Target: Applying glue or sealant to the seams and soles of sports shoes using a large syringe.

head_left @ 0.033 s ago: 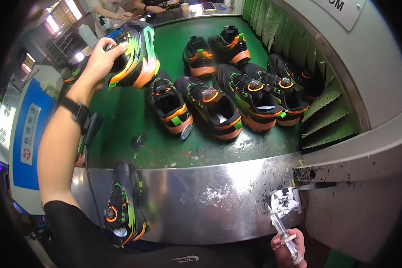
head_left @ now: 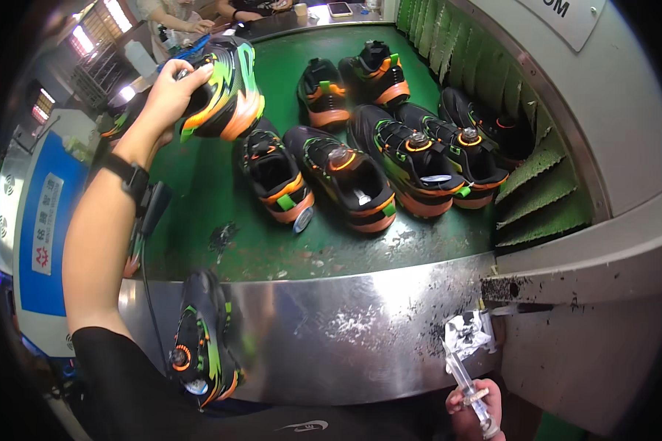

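My left hand (head_left: pixel 168 95) is raised at the upper left, its fingers wrapped round the collar of a black sneaker (head_left: pixel 232 84) with green and orange trim. That sneaker is tilted, its side and sole edge facing me. Low at the right, my right hand (head_left: pixel 490 404) grips a clear syringe (head_left: pixel 461 376), its tip angled up toward a crumpled white wipe (head_left: pixel 465 335). Another such sneaker (head_left: pixel 207 338) lies on the steel ledge at the lower left. Further sneakers (head_left: pixel 340 176) stand on the green belt (head_left: pixel 272 253) just beyond my hands.
A steel ledge (head_left: pixel 390 367) spattered with black and white residue runs along the belt's front. Green strip curtains (head_left: pixel 449 51) hang at a machine opening on the right. A blue and white panel (head_left: pixel 40 220) stands left. Other people's hands (head_left: pixel 197 26) are at the far table.
The view has shifted very slightly. Both hands keep their hold on the sneaker and the syringe.
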Demonstrator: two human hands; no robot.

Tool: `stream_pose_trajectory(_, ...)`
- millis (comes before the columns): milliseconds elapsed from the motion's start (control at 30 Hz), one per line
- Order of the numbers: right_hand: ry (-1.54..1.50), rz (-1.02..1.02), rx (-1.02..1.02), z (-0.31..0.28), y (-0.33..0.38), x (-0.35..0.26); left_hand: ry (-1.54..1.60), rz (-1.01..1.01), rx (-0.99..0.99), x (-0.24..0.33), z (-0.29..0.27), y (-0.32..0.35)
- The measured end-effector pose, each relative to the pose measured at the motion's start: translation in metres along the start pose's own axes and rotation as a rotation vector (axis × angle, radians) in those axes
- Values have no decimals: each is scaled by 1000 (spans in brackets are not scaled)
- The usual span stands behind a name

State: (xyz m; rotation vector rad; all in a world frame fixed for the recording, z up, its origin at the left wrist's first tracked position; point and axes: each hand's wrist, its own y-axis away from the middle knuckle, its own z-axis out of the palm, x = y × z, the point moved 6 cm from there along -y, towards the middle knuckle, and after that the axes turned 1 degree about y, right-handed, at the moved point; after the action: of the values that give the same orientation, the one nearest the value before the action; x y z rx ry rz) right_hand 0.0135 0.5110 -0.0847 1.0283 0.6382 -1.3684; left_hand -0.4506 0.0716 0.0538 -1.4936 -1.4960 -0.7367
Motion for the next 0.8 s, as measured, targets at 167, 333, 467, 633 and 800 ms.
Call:
stream_pose_trajectory(167,-17,-26,36,4,2,1,-41,-130,-46,-23,45,-1)
stream_pose_trajectory(333,-42,-43,-50,6,-7,8,-25,-130,-141,-19,-9,68)
stream_pose_trajectory(467,-47,-127,-92,5,-1,10,-98,-112,-276,-8,-54,190)
stream_pose_trajectory(633,162,-253,-254,44,-13,21,-466,-213,-399,-26,-68,350)
stream_pose_trajectory(800,116,-162,-395,31,8,35,-592,39,-418,-45,-61,364)
